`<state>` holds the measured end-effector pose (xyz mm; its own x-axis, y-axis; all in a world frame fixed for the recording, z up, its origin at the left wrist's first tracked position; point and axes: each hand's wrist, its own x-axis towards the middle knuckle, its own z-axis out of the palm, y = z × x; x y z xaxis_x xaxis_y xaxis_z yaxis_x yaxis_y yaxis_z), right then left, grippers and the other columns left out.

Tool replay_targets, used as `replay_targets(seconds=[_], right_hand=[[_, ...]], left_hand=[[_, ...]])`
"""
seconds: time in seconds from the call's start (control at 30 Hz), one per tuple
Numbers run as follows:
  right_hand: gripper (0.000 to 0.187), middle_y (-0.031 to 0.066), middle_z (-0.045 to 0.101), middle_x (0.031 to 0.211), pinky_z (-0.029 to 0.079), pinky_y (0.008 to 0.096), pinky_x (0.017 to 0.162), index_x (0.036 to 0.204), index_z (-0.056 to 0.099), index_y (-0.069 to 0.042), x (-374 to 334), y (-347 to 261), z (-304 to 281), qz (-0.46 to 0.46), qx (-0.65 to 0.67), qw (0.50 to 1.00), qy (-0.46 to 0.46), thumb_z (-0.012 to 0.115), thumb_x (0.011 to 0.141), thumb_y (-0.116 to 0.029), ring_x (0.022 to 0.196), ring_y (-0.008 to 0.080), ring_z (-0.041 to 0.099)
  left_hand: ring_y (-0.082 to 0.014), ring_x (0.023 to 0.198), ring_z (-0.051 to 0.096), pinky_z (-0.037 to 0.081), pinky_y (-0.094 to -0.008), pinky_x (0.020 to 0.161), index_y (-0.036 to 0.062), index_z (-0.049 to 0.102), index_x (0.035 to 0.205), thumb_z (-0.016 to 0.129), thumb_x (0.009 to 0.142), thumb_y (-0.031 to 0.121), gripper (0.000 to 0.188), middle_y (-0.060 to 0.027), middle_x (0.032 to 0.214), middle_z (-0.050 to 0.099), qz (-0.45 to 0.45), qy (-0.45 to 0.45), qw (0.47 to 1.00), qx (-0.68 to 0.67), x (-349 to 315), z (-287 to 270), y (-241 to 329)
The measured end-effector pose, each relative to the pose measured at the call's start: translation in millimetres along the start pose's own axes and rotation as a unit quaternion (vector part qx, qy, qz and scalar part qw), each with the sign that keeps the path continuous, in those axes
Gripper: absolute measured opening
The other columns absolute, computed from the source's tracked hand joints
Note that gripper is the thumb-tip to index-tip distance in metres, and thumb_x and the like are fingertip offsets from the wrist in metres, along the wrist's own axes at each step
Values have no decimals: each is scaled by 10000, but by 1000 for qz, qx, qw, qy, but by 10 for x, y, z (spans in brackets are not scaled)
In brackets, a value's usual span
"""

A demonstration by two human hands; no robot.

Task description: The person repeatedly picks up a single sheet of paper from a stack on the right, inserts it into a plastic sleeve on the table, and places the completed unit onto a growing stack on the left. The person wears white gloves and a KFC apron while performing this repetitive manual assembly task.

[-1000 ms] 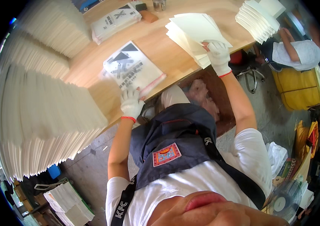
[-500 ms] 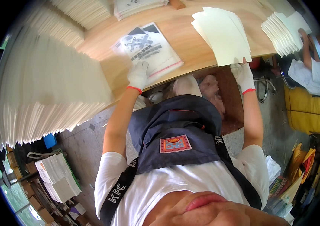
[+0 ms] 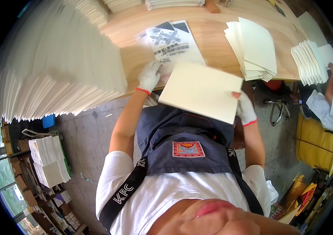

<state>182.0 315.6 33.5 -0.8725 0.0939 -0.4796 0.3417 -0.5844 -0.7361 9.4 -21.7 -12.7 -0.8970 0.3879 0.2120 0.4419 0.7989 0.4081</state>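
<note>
My right hand (image 3: pixel 246 109), in a white glove with a red cuff and a bare thumb tip, grips the right edge of a blank cream paper sheet (image 3: pixel 201 92). The thumb lies on top; the other fingers are mostly hidden beneath. Tilted, the sheet hangs over the table's front edge and my apron. My left hand (image 3: pixel 149 76), gloved too, has curled fingers at the lower left corner of a clear printed plastic bag (image 3: pixel 174 45), seemingly pinching it. The bag lies on a small pile with pencil drawings on it. The sheet covers the bag's lower end.
A fanned stack of cream sheets (image 3: pixel 256 47) lies right on the wooden table (image 3: pixel 213 43). Tall paper piles (image 3: pixel 56 70) crowd the left. At far right, another person's arm (image 3: pixel 331 84) reaches to a spread paper stack (image 3: pixel 307 62). A yellow bag (image 3: pixel 317 145) stands below.
My right hand has taken a cream sheet off the stack and carried it left toward the bag. The left hand has shifted to the bag's corner, its fingers more curled. The view has shifted.
</note>
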Motion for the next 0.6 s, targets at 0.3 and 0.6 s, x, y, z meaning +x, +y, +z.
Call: replay_targets(seconds=[0.3, 0.6], right_hand=[[349, 87, 577, 1066, 515, 276, 646, 1187, 456, -52, 394, 774, -108, -12, 117, 993, 3, 528, 852, -119, 870, 181, 601], [218, 24, 599, 882, 458, 175, 417, 1092, 507, -100, 231, 929, 231, -28, 182, 983, -13, 511, 873, -99, 622, 95, 580]], left_hand=[[-245, 812, 537, 448, -343, 703, 113, 592, 885, 508, 714, -5, 224, -58, 883, 570, -60, 13, 995, -80, 38, -157, 49], [-205, 770, 554, 449, -297, 694, 84, 554, 1034, 450, 763, -72, 330, -86, 907, 574, 15, 59, 983, -171, -113, -129, 190]])
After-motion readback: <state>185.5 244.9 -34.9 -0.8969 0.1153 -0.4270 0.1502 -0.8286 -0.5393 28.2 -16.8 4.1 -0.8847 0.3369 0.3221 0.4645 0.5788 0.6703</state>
